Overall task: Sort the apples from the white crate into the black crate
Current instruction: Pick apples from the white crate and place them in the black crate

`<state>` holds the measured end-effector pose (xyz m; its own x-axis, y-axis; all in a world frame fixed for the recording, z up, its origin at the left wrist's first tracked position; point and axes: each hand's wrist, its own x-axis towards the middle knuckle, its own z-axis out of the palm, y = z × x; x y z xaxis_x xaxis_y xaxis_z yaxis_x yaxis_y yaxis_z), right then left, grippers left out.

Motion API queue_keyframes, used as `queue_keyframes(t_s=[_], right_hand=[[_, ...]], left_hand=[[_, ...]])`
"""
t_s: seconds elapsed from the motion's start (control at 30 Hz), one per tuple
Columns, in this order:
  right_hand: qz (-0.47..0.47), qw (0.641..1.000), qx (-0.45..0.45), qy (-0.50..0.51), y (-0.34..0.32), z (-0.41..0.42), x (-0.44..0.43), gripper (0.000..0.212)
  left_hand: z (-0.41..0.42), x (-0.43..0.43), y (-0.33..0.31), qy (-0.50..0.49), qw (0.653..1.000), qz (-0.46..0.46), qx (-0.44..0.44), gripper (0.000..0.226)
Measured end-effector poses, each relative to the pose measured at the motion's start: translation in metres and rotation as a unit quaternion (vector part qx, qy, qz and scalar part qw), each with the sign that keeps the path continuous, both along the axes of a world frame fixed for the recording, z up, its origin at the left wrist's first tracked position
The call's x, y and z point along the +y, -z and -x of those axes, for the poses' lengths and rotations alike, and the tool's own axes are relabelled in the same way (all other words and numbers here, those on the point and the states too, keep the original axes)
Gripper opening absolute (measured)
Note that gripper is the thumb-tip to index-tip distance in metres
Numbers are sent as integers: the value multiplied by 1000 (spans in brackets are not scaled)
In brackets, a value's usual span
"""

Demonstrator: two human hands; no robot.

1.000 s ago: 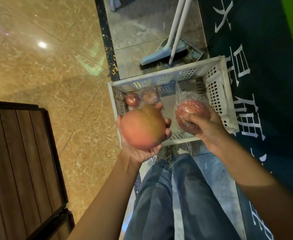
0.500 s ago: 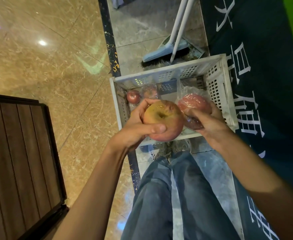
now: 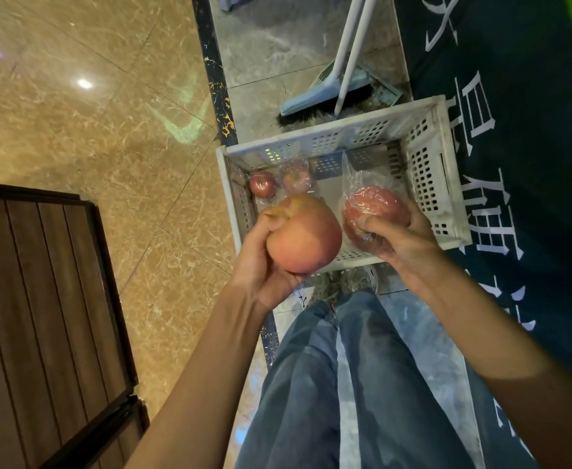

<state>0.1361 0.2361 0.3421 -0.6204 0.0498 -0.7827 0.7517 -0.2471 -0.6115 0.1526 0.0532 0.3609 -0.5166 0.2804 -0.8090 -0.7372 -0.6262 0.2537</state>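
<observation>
My left hand (image 3: 264,262) grips a large bare red-yellow apple (image 3: 306,233) above the near edge of the white crate (image 3: 426,157). My right hand (image 3: 399,242) holds a second red apple (image 3: 372,211), wrapped in clear plastic, over the crate's right half. Two smaller apples lie at the crate's far left: one bare (image 3: 261,185), one in plastic (image 3: 296,179). No black crate is in view.
The white crate stands on a grey floor in front of my jeans-clad legs (image 3: 338,384). Behind it lean a blue broom and dustpan (image 3: 325,93). A dark banner with white characters (image 3: 501,164) lies to the right. A dark wooden panel (image 3: 34,316) lies left on tan marble tiles.
My left hand has turned the bare apple round in its grip, and it now shows its red side. My right hand has kept the wrapped apple almost still.
</observation>
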Motion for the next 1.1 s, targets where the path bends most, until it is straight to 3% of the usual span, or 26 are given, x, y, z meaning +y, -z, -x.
queue_keyframes(t_s=[0.07,0.1,0.23,0.33,0.43,0.57,0.63,0.7,0.77,0.83,0.9,1.0,1.1], right_hand=[[-5,1000,-3,1,1,1,2,65],[-8,1000,-5,2,2,2,2,65],[-18,1000,-6,11,4,6,3,57],[-29,1000,-6,4,5,10,4,62],[-38,999,-15,-6,6,14,5,63],[-46,999,-17,-5,8,20,5,61],[-51,998,-23,-4,9,23,5,62],[-54,998,-32,-5,14,24,5,64],[-54,998,-40,-8,23,26,6,67],[-61,997,-47,-20,36,27,7,68],[-74,995,-55,-36,54,29,9,74],[-103,990,-66,-69,91,32,13,79],[-160,972,-83,-150,147,40,16,76]], left_hand=[[5,4,-3,45,995,92,18,33],[8,7,-4,70,987,142,36,27],[7,24,-1,122,920,341,152,77],[3,27,4,117,858,445,229,74],[2,22,15,127,811,512,252,71],[3,14,21,117,783,544,278,74],[6,11,25,119,787,542,270,75],[12,9,32,107,823,520,204,72],[19,7,40,56,885,454,87,53],[24,5,50,0,920,393,-11,24],[27,1,62,-7,921,385,-54,23],[30,-2,89,-23,919,383,-93,43],[33,-2,130,-45,916,380,-120,40]])
